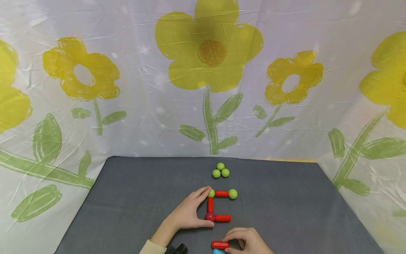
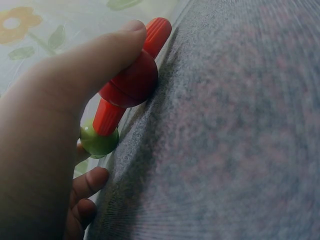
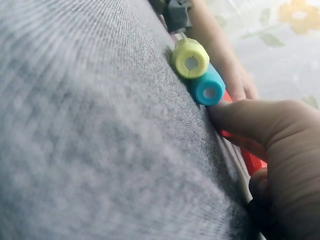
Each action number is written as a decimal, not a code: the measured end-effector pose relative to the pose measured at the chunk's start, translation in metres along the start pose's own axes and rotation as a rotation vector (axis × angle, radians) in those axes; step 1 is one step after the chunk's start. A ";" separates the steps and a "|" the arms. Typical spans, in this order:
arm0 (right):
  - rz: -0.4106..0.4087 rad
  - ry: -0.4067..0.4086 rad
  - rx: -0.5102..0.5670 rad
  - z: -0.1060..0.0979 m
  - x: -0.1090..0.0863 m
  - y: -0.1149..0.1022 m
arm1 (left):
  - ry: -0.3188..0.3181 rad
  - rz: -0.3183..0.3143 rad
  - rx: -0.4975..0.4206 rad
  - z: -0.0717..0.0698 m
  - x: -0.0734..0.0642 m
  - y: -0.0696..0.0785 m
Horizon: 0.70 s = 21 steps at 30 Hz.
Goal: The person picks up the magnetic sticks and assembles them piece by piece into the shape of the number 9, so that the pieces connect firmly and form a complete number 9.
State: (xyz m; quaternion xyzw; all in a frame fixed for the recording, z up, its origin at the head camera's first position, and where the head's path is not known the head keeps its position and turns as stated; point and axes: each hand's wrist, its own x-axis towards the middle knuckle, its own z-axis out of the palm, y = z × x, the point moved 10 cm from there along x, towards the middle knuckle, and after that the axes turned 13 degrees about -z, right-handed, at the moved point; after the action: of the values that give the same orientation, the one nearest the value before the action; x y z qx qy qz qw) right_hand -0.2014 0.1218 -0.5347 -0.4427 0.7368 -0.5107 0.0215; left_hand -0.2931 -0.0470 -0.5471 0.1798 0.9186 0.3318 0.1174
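Red rods and balls form a figure on the dark cloth in the head view. My left hand [image 1: 187, 213] spans its left side and holds it, thumb against the red ball [image 1: 210, 216], fingertips by a green ball [image 1: 211, 193]. An upright red rod [image 1: 210, 204] joins these two balls. From the green one, a second red rod [image 1: 221, 193] runs right to another green ball [image 1: 233, 194]; from the red ball, a third rod [image 1: 223, 218] points right. Nearer me, my right hand [image 1: 248, 240] pinches a loose red rod [image 1: 219, 245] beside a blue rod [image 1: 218, 251].
Three green balls [image 1: 220, 166] sit clustered farther back. In the right wrist view a yellow-green rod [image 3: 190, 59] lies beside the blue one. Grey cloth [image 1: 142, 183] covers the table, and a flower-printed curtain [image 1: 142, 106] hangs behind it.
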 end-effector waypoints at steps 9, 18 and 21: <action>0.088 0.073 0.015 -0.005 -0.004 0.008 | 0.006 -0.002 0.005 0.000 0.000 -0.001; 0.195 0.197 -0.082 -0.030 -0.004 0.013 | 0.013 0.005 0.017 0.000 0.001 0.000; 0.258 0.262 -0.145 -0.044 -0.007 0.019 | 0.012 0.008 0.011 -0.001 0.000 0.000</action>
State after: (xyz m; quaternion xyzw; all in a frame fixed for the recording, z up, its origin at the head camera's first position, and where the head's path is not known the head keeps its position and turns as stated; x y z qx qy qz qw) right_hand -0.2306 0.1603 -0.5312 -0.2745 0.8187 -0.5027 -0.0412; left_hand -0.2935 -0.0469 -0.5464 0.1820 0.9203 0.3285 0.1095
